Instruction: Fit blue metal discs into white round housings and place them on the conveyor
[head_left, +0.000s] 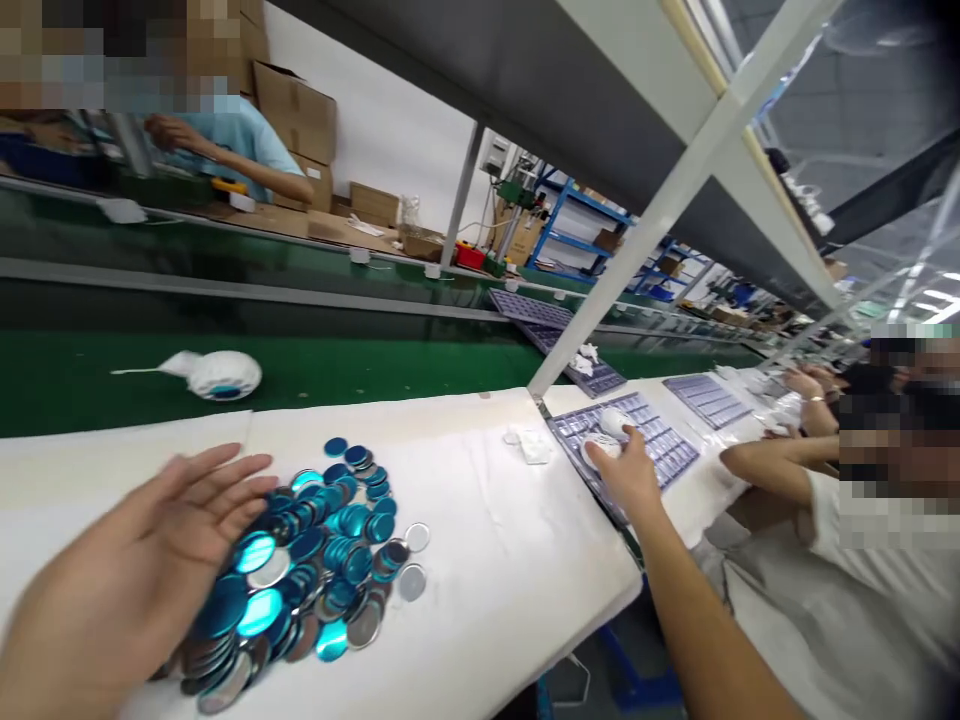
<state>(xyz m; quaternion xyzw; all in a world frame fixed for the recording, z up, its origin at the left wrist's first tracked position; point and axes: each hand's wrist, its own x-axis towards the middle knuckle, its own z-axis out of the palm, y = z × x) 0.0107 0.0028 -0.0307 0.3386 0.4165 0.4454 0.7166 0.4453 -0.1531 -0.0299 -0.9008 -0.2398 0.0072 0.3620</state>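
Note:
My left hand (154,560) is open, palm turned inward, its slightly blurred fingers beside a heap of small round discs (352,520). Most discs are shiny blue; some look silver or clear. On the right, my right hand (634,475) reaches to a purple compartment tray (667,440). Thumb and fingers close around a white rounded piece (602,449) at the tray's near edge. Another white rounded piece (616,420) lies just behind it. A similar white round piece with a tail-like cord (236,372) rests on the green belt, a blue patch showing on its side.
A small white packet (534,447) lies on the white work surface (480,560). More purple trays (709,400) stand farther along. A slanted white post (637,260) rises between belt and table. A person in light blue (255,140) sits across; other people work at right.

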